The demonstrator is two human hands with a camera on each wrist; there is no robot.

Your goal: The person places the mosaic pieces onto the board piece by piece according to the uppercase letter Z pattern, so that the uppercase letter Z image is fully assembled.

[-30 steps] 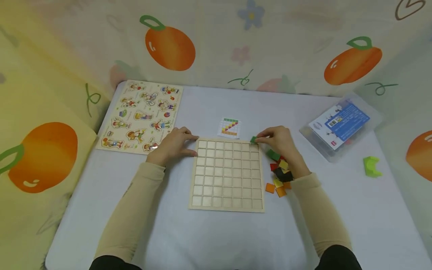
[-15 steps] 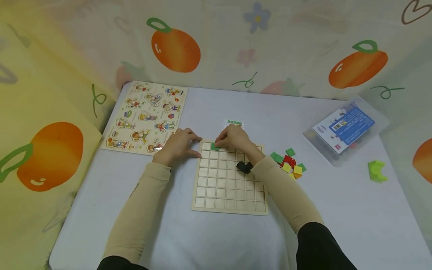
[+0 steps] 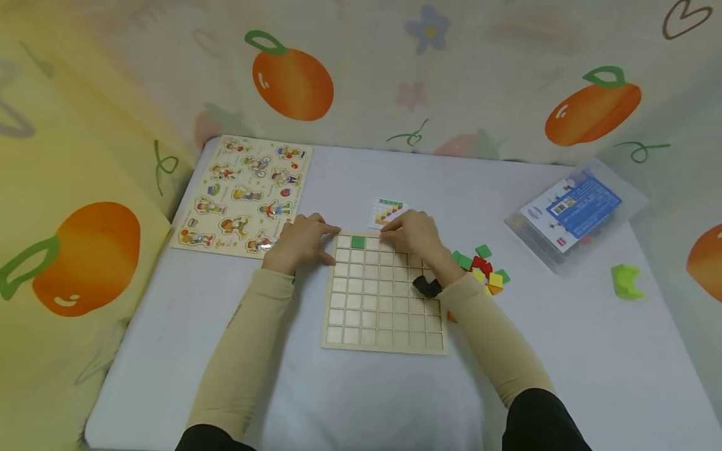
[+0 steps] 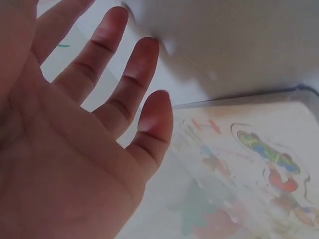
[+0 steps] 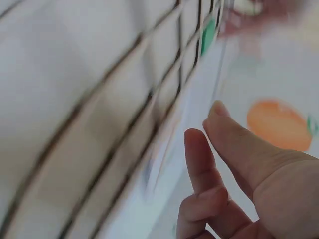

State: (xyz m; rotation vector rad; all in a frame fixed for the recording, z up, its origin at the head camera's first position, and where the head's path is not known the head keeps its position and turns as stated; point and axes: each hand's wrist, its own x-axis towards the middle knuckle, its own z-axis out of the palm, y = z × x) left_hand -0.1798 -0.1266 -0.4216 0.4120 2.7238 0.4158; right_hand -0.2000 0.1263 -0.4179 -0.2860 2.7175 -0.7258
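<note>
A wooden grid board [image 3: 361,294] lies on the table in the head view. One green square tile [image 3: 358,242] fills the second cell of its top row; the tile [image 5: 208,36] shows blurred in the right wrist view. My left hand [image 3: 300,243] touches the board's upper left edge with thumb and a finger. In the left wrist view the fingers of that hand [image 4: 84,129] are extended. Over the board's top edge is my right hand [image 3: 417,237]. Its thumb and index finger lie close together in the right wrist view, with nothing visible between them.
A printed pattern card [image 3: 388,213] lies behind the board. Loose green, red, yellow and orange pieces [image 3: 482,266] are heaped at its right, partly behind my wrist. A picture board [image 3: 242,188], a plastic box [image 3: 575,207] and a lime-green piece [image 3: 626,282] lie farther out.
My right hand has carried a green tile from the board's upper right corner to the top row, let go of it and moved a little rightward. The left hand has stayed at the left edge.
</note>
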